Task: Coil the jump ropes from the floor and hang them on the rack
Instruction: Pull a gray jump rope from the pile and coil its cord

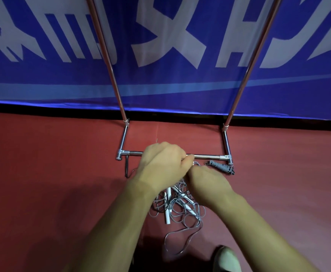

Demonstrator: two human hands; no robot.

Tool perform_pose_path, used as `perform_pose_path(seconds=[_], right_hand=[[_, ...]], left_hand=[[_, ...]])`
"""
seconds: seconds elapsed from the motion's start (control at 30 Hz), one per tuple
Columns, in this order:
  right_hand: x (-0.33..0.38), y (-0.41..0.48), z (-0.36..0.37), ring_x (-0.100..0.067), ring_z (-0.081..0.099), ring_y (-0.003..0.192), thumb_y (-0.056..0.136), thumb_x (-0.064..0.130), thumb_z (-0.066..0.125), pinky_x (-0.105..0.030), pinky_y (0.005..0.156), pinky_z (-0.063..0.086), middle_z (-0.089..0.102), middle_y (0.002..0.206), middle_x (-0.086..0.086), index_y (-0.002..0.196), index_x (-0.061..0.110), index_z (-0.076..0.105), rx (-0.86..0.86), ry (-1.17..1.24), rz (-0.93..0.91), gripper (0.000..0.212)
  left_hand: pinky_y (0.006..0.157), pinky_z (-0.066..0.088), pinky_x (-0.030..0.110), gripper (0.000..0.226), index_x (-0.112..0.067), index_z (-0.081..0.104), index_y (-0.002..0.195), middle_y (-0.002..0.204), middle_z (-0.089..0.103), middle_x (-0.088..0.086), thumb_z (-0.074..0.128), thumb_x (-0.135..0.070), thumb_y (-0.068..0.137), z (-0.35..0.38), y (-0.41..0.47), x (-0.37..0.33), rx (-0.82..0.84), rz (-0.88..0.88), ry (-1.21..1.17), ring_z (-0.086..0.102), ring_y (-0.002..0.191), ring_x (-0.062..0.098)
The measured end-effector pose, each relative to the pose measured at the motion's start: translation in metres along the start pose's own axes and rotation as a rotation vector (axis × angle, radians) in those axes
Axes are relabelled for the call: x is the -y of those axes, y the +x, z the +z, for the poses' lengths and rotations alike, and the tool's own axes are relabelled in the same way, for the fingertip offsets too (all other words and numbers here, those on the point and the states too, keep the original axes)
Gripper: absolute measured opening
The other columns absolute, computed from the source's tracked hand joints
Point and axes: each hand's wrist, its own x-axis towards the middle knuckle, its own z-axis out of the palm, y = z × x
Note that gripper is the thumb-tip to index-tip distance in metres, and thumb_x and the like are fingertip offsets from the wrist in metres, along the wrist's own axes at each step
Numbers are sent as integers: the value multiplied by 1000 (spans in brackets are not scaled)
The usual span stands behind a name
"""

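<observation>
1. The left hand [162, 165] is at the centre of the frame with its back to the camera. Its fingers are curled into a fist, and thumb and forefinger are pressed together at the right edge of the fist, pinching a strand of thin grey jump-rope cord [178, 210].
2. The right hand [205, 183] is just below and to the right, touching the left at the knuckles. Only its back shows. Its fingers are tucked underneath, so I cannot tell how they are set.
3. Below both hands, lower centre, most of the cord lies in a loose tangle on the dark red floor [52, 173]. Two white plastic handles [168, 213] are buried in it, and one long loop trails toward the bottom edge.
4. Just above the hands is the low front bar of a chrome tube rack [209, 156]. Two short side tubes run back from it, and two uprights rise out of the top of the frame.
5. A tightly wound grey rope bundle [219, 166] lies on the floor at the right end of that bar, close to the rack's foot.
6. A slim dark object [126, 167] lies at the left end. It is too small to identify.
7. A blue banner with large white characters [160, 46] fills the upper half of the frame behind the rack.
8. The toe of a pale shoe [227, 260] shows at the bottom edge, right of centre.
</observation>
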Motion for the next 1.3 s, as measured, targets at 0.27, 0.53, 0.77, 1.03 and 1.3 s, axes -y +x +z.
perform_pose_path(seconds=[0.27,0.53,0.77,1.03,1.3], right_hand=[[4,-24,-43,-23,60,76,98,42,47,-35,62,44,70,89,3,118,30,60,-205,266,-428,26],[-16,-2,-32,-43,58,75,101,28,47,-42,59,43,64,78,-13,94,13,56,-433,284,195,19],[-7,-11,0,-35,63,89,97,20,45,-37,64,43,66,110,-11,124,21,55,91,9,-67,28],[0,-28,-42,-31,59,72,99,36,52,-41,60,47,64,77,-1,103,25,63,-314,355,-275,16],[-29,-9,-23,-37,52,72,100,30,45,-39,62,42,60,80,-7,92,18,52,-253,195,230,16]], left_hand=[[58,27,32,47,-19,57,52,54,39,-1,72,-55,80,18,10,43,121,-251,-1048,33,57,15],[53,25,37,57,-16,39,60,48,37,0,45,-55,101,7,1,9,-81,-33,-323,39,55,23],[61,25,35,53,-22,42,57,54,43,-4,63,-58,90,14,-2,8,-9,139,-188,42,65,21],[67,49,25,38,-23,63,61,59,53,-12,62,-32,98,25,6,37,261,-135,-852,44,59,5],[61,43,35,28,-24,63,86,58,49,-6,51,-45,99,17,-4,-2,128,47,-309,50,62,21]])
